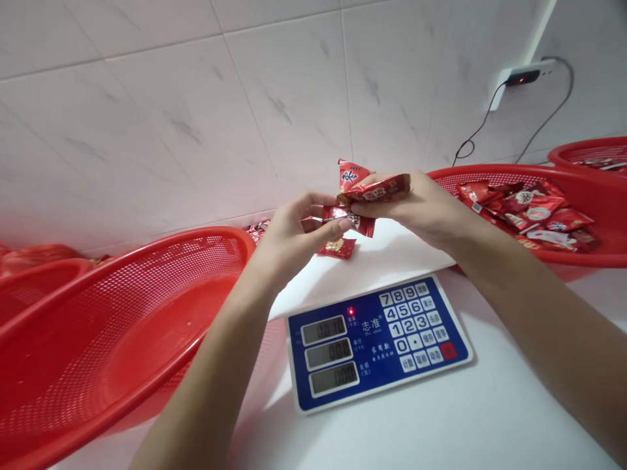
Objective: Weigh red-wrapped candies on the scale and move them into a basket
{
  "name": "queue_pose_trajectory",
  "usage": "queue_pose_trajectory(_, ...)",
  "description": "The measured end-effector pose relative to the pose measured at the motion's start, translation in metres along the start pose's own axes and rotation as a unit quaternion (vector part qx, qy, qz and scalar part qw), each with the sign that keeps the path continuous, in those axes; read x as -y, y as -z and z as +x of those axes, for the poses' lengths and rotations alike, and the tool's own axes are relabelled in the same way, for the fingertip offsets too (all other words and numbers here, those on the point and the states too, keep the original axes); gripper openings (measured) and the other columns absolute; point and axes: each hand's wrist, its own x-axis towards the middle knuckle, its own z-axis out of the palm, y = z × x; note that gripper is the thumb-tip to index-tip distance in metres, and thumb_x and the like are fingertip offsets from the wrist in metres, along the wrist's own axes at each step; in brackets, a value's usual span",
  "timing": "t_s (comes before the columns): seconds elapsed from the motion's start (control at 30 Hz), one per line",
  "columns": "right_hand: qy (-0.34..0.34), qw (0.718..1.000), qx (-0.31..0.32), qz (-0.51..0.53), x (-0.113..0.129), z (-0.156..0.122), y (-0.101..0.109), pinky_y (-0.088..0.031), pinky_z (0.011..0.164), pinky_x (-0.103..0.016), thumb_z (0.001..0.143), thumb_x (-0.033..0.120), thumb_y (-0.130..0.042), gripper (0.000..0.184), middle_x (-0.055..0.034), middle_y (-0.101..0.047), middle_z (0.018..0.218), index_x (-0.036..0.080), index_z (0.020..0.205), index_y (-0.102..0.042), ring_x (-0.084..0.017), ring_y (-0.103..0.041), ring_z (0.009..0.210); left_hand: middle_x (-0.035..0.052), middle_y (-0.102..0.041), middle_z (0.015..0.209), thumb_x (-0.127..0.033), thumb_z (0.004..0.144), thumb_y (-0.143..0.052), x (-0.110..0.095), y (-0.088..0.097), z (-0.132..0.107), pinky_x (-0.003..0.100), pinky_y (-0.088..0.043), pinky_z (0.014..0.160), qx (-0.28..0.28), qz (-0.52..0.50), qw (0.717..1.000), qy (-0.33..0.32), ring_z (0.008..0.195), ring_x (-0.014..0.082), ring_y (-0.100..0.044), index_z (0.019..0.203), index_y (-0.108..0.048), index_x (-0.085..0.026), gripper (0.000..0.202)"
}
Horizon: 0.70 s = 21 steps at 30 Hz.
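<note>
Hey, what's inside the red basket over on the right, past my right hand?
The red perforated basket holds a loose heap of red foil packets. Only the top packets show; whatever lies beneath them and the basket floor under the heap are covered.

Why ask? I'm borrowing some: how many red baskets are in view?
4: a large basket at left, a basket behind it at far left, a basket holding red packets at right, and a basket beyond that. More may be hidden out of frame.
</note>
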Motion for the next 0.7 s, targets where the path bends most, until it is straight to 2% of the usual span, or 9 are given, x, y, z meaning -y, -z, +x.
queue_pose_trajectory(0.27, 0.017, 0.999, -0.023, -0.014, -0.003, 0.0, 0.006, -0.052, 0.093, -0.037, 0.079, 0.035, -0.084, 0.021, -0.0044, -0.076, 0.099, 0.018, 0.092, -0.081, -0.024, -0.069, 0.103, 0.0059, -0.076, 0.098, -0.028, 0.077, -0.086, -0.002, 0.005, 0.0, 0.029, -0.055, 0.067, -0.04, 0.04, 0.998, -0.012, 0.089, 0.0221, -0.073, 0.102, -0.07, -0.019, 0.032)
queue_pose_trajectory(0.43, 0.006, 0.999, -0.042, -0.024, -0.007, 0.003, 0.008, -0.055, 0.091, -0.039, 0.076, 0.024, -0.084, 0.023, -0.0062, -0.077, 0.1, 0.018, 0.098, -0.082, -0.026, -0.07, 0.104, 0.0015, -0.074, 0.092, -0.027, 0.083, -0.081, -0.002, 0.011, -0.002, 0.029, -0.05, 0.064, -0.097, 0.176, 0.979, -0.019, 0.079, 0.0176, -0.069, 0.104, -0.068, -0.022, 0.025)
queue_pose_trajectory(0.53, -0.006, 0.999, -0.025, -0.026, -0.006, 0.002, 0.008, -0.056, 0.091, -0.04, 0.077, 0.023, -0.084, 0.023, -0.0079, -0.078, 0.101, 0.017, 0.099, -0.083, -0.027, -0.07, 0.106, 0.0004, -0.073, 0.092, -0.024, 0.084, -0.08, -0.003, 0.012, -0.003, 0.029, -0.048, 0.065, -0.094, 0.239, 0.966, 0.0, 0.08, 0.018, -0.069, 0.103, -0.067, -0.023, 0.022)
queue_pose_trajectory(0.7, -0.012, 0.999, -0.018, -0.032, -0.004, 0.001, 0.007, -0.055, 0.096, -0.042, 0.077, 0.024, -0.084, 0.026, -0.0068, -0.078, 0.101, 0.019, 0.102, -0.084, -0.028, -0.07, 0.109, 0.0007, -0.074, 0.095, -0.026, 0.085, -0.079, -0.005, 0.013, -0.004, 0.031, -0.049, 0.069, -0.095, 0.275, 0.957, -0.006, 0.084, 0.0201, -0.071, 0.103, -0.067, -0.024, 0.021)
